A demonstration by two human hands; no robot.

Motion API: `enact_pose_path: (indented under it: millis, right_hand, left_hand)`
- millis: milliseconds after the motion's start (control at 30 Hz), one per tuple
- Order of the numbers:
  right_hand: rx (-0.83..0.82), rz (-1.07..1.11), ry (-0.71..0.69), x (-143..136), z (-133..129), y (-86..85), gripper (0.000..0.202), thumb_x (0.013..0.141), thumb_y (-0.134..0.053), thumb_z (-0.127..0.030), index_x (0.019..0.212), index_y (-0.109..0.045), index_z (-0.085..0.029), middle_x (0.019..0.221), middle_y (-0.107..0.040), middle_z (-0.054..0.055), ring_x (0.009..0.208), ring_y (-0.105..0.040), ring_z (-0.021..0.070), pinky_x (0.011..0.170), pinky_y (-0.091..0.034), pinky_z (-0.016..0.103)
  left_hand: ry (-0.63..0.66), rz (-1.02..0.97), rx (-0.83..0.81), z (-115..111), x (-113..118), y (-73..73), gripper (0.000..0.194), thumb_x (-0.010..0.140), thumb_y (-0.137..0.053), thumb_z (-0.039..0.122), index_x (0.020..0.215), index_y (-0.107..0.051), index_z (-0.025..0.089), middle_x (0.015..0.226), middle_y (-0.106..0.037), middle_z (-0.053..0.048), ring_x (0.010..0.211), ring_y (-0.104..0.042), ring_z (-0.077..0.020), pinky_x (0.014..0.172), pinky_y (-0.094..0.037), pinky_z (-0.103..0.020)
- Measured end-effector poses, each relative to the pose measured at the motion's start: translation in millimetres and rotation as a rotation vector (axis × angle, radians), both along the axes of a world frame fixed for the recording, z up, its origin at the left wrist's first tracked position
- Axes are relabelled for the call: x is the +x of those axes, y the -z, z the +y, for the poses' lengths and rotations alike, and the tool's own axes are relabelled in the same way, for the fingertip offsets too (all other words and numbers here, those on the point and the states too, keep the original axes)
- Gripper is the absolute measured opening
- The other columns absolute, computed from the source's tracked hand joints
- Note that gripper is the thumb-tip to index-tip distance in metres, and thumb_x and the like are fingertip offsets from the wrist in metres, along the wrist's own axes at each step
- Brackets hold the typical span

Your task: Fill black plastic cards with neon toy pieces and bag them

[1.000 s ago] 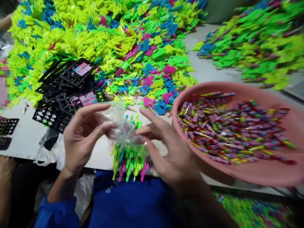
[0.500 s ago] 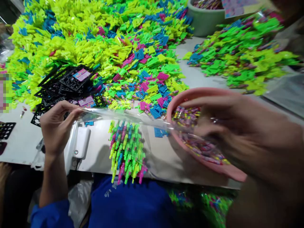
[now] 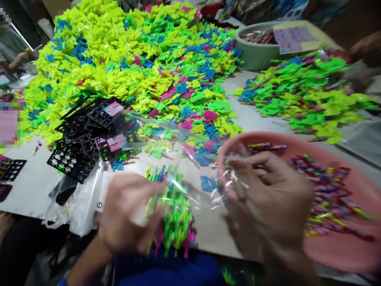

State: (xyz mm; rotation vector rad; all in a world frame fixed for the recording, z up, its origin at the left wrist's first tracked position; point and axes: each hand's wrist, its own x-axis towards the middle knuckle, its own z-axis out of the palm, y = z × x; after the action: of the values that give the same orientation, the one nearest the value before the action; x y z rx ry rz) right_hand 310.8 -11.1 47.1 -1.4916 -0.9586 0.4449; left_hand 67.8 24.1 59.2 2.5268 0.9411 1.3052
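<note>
A clear plastic bag [image 3: 175, 149] stretches above the table's front part, its edge pinched between the fingers of my right hand [image 3: 274, 198], over the near rim of the pink basin. My left hand [image 3: 131, 214] is smeared by motion, so its fingers cannot be made out. It is beside a lined-up cluster of small green, yellow, pink and blue plastic pieces [image 3: 177, 214] at the table edge, partly hidden behind the hand and bag. Small wrapped candy-like sticks [image 3: 330, 198] lie in the pink basin [image 3: 342, 254].
Black perforated cards [image 3: 74, 159] are stacked at left, above white plastic bags [image 3: 86, 202]. A large heap of neon plastic pieces [image 3: 104, 67] covers the back, and a smaller heap [image 3: 297, 95] lies at right. Behind it stands a grey-green tub [image 3: 256, 55]. Another person's hand [image 3: 367, 49] shows at far right.
My left hand has come off the bag's left end and moved right and down to the cluster. My right hand keeps the bag, which now hangs looser. The view has shifted.
</note>
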Motion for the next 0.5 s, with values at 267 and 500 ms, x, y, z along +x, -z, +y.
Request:
enact_pose_path:
  millis: [267,500]
  right_hand:
    - [-0.039,0.367,-0.494,-43,-10,32.5,0.029,0.098,-0.080,-0.050,0.105,-0.067,-0.025,0.074,-0.072,-0.002,0.055,-0.067,0.0140,0.049,-0.057,0.022]
    - [-0.039,0.315,-0.153,-39,-36,35.5,0.018,0.105,-0.073,-0.038,0.116,-0.067,-0.026,0.062,-0.059,-0.006,0.042,-0.050,0.0106,0.039,-0.042,0.019]
  left_hand:
    - [0.018,0.062,0.036,-10,29,54.8,0.016,0.106,-0.059,0.009,0.116,-0.069,0.016,0.093,-0.079,-0.005,0.089,-0.075,-0.0188,0.086,-0.060,-0.033]
    - [-0.026,-0.009,0.059,-9,2,47.1,0.036,0.098,-0.065,-0.001,0.127,-0.072,0.020,0.104,-0.075,-0.006,0.104,-0.077,-0.0194,0.092,-0.065,-0.030]
